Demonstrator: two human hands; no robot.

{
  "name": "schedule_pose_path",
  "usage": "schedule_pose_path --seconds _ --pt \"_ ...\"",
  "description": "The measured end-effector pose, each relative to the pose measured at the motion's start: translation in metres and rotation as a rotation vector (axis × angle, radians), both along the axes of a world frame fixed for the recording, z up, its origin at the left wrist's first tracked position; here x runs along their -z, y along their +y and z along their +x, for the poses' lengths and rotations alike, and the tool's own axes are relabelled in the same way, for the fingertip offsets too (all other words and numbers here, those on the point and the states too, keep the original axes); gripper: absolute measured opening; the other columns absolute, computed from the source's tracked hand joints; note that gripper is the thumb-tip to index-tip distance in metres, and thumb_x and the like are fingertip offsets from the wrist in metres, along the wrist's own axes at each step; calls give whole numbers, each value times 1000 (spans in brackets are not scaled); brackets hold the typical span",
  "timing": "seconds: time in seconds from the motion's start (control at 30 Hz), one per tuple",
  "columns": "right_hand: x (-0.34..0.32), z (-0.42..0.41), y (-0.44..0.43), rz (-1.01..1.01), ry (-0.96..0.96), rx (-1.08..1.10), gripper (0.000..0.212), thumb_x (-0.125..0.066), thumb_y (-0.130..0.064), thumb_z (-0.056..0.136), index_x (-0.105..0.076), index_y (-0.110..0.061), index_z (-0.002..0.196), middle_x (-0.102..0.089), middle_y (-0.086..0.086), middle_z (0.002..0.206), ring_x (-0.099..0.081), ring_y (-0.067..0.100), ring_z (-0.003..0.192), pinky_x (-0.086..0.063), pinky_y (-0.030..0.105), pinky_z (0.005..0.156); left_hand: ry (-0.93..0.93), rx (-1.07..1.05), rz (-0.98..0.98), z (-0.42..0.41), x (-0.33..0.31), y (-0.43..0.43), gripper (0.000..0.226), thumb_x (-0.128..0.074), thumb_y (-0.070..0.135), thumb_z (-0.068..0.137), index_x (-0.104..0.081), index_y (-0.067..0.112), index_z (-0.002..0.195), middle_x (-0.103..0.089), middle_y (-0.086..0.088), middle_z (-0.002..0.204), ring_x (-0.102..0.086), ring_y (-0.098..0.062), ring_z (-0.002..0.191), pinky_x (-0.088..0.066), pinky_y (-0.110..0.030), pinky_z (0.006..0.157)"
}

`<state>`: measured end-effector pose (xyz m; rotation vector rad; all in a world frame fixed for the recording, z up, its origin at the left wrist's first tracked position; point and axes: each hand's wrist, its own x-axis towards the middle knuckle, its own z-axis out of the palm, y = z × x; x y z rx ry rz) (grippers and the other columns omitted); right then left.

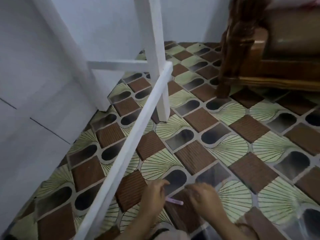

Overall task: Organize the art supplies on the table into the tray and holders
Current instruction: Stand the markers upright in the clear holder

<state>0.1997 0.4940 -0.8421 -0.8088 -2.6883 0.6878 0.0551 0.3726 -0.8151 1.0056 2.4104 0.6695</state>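
Observation:
I am looking down at the patterned floor, not at the tabletop. A small pink marker shows low in the head view, between my two hands. Its left end disappears under the curled fingers of my left hand, which seems to hold it just above the floor. My right hand hovers just right of the marker's tip, motion-blurred, with loosely bent fingers and nothing visible in them. No tray or holders are in view.
A white table leg and a long white crossbar run diagonally just left of my hands. A pale wall fills the left. A brown wooden sofa stands at the back right on the tiled floor.

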Motion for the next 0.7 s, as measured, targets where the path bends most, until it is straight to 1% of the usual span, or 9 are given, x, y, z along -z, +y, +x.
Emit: schedule_pose_path --seconds 0.07,0.13,0.23,0.3,0.4,0.47,0.57,0.63,0.7 --pt "53 -9 1 2 -77 -55 17 -55 -31 68 -70 -29 76 -65 -11 69 -60 12 61 -45 26 51 5 -19 -32 -13 40 5 32 -48 6 92 -65 21 114 -66 8 110 -55 0 96 -44 -13 80" --pt "91 -19 1 0 -159 -111 20 -51 -43 66 -64 -28 73 -59 -9 69 -57 13 63 -43 26 51 -10 -58 -38 -27 69 11 31 -47 6 92 -67 22 111 -67 9 106 -59 -3 97 -50 -19 82" --pt "128 -33 0 10 -261 -167 30 -55 -55 57 -52 -26 66 -53 -6 66 -51 14 59 -35 25 50 -7 -103 -17 -41 94 20 30 -48 5 92 -67 20 110 -67 10 105 -59 -1 95 -48 -15 80" --pt "143 -39 0 20 -296 -188 33 -54 -58 53 -48 -26 62 -50 -6 63 -50 14 56 -31 24 49 -16 -120 -14 -47 105 23 33 -47 3 91 -66 19 112 -66 9 108 -59 -3 98 -46 -15 82" --pt "160 -45 1 16 -240 -227 30 -53 -54 59 -48 -25 57 -45 -8 60 -49 14 51 -29 22 49 -22 -136 -7 -51 116 23 33 -49 2 90 -66 21 110 -66 7 108 -59 -6 99 -49 -22 84" --pt "158 -49 5 -23 -218 -217 28 -56 -51 62 -49 -25 57 -45 -8 60 -48 13 51 -25 20 47 -33 -136 1 -50 117 21 32 -50 2 90 -67 19 110 -66 6 109 -58 -7 100 -50 -24 87" --pt "133 -54 11 -122 -136 -131 23 -65 -41 64 -50 -24 61 -41 -10 62 -44 13 56 -17 13 49 -61 -154 20 -48 99 21 30 -53 4 90 -67 21 110 -63 7 111 -56 -7 101 -49 -22 89" --pt "98 -56 16 -186 -98 -58 21 -70 -34 70 -53 -23 67 -46 -9 68 -45 13 64 -25 19 51 -48 -165 66 -47 67 27 28 -55 6 90 -67 24 108 -62 9 111 -54 -5 104 -46 -20 89" --pt "45 -56 18 -266 -103 -18 21 -71 -33 75 -53 -21 70 -53 -6 71 -48 13 69 -33 24 56 -19 -154 118 -43 21 34 27 -57 7 89 -67 25 107 -61 11 110 -51 -3 104 -41 -13 84"
